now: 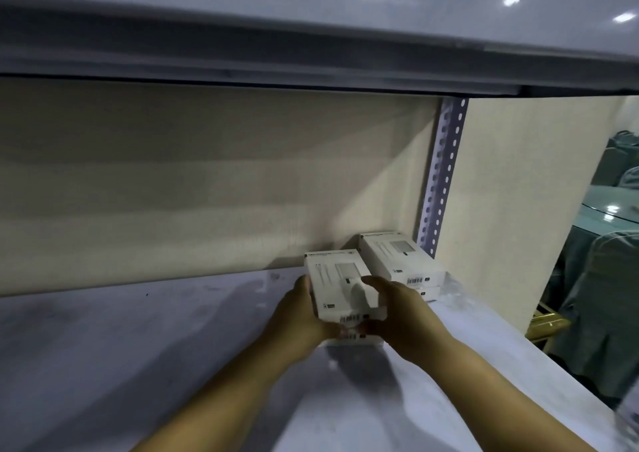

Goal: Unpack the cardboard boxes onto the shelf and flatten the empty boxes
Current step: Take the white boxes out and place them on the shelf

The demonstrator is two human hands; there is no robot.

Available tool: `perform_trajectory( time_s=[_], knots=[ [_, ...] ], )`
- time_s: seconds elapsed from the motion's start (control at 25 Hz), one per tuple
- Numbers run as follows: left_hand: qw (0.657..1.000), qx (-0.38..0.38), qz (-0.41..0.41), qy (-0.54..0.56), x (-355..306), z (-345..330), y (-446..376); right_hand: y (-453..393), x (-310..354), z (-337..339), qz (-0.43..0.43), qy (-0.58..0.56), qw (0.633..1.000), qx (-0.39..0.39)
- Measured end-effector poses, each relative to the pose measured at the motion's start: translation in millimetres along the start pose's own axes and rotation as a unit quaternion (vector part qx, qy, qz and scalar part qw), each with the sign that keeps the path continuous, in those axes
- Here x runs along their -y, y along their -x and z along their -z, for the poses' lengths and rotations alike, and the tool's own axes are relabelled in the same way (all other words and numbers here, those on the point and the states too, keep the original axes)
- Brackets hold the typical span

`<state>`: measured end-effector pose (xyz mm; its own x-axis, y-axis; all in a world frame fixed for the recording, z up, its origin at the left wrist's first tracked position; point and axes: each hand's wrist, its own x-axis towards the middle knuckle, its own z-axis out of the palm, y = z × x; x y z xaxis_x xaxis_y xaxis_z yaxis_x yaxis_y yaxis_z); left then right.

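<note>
A white product box lies on top of another white box on the white shelf board. My left hand grips the top box along its left side. My right hand grips its right side, thumb lying across the top. Just behind and to the right sits a second stack of two white boxes against the back wall, beside the shelf post. No cardboard carton is in view.
A perforated metal shelf post stands at the back right corner. The upper shelf board hangs low overhead. A beige wall closes the back. Grey-green covered chairs and a table stand to the right, beyond the shelf.
</note>
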<state>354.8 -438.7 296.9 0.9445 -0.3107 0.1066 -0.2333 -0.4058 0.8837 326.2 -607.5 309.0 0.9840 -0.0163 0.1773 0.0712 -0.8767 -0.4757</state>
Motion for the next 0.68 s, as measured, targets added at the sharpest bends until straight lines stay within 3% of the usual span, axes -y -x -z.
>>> perform_trajectory(
  time_s=[0.24, 0.48, 0.68],
  knots=[
    [0.995, -0.041, -0.006, -0.085, 5.4, -12.9, -22.6, -16.2, -15.3, 2.3, 0.069, 0.116, 0.99, -0.039],
    [0.986, -0.069, -0.014, -0.15, 3.9, -19.5, -42.6, -39.0, -27.2, 1.8, 0.085, 0.258, 0.96, -0.07],
    [0.987, -0.07, -0.013, -0.146, 7.8, -21.3, -53.8, -52.0, -35.5, 0.0, 0.084, 0.258, 0.96, -0.068]
  ],
)
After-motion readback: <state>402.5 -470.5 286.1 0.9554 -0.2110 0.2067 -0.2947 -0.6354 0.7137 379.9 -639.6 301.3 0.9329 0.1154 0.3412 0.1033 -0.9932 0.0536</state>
